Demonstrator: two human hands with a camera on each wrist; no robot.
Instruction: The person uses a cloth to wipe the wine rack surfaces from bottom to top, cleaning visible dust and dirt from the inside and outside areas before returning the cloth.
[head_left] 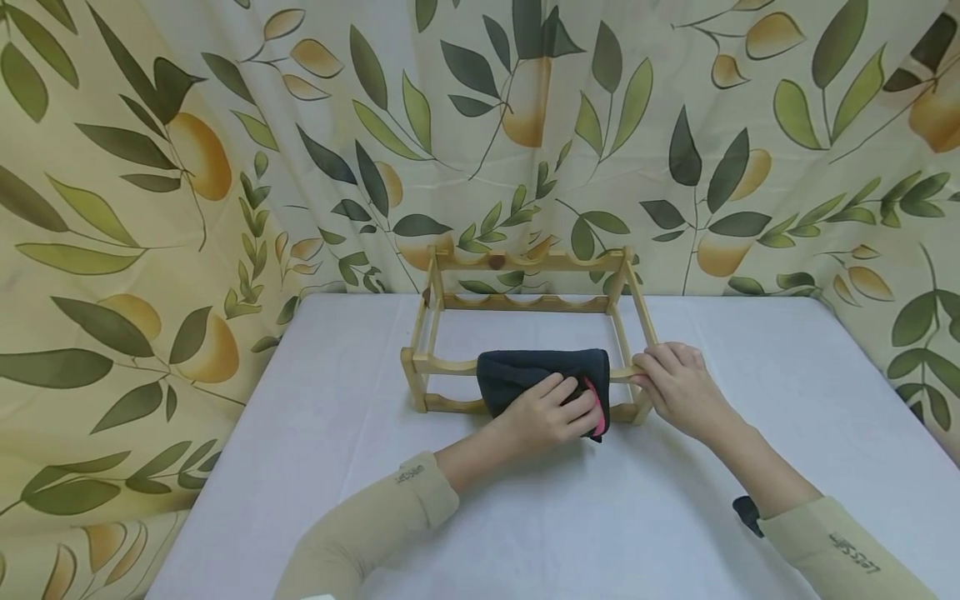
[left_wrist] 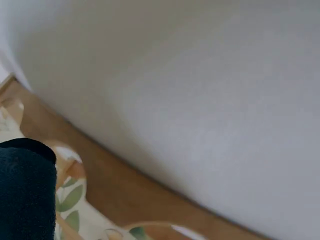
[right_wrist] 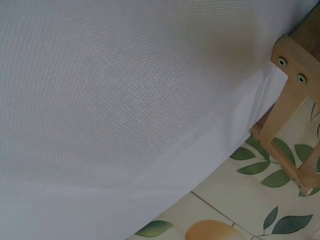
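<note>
A light wooden rack [head_left: 536,302] with scalloped rails stands near the back of the table. Over the middle of its front rail hangs a folded dark navy cloth [head_left: 540,363] with a strip of pink showing at its right side. My left hand [head_left: 549,410] holds the cloth from the front, fingers bent at the pink strip. At the rack's front right corner, my right hand [head_left: 678,385] grips the wooden frame. The left wrist view has a dark blue, soft-looking cloth [left_wrist: 25,190] at its lower left. In the right wrist view, the rack's end [right_wrist: 295,75] shows two screws.
A white cloth covers the table [head_left: 337,467]. Behind it hangs a curtain [head_left: 480,133] printed with leaves and fruit, close to the rack's back. A small black object [head_left: 747,515] shows beside the right sleeve [head_left: 840,546].
</note>
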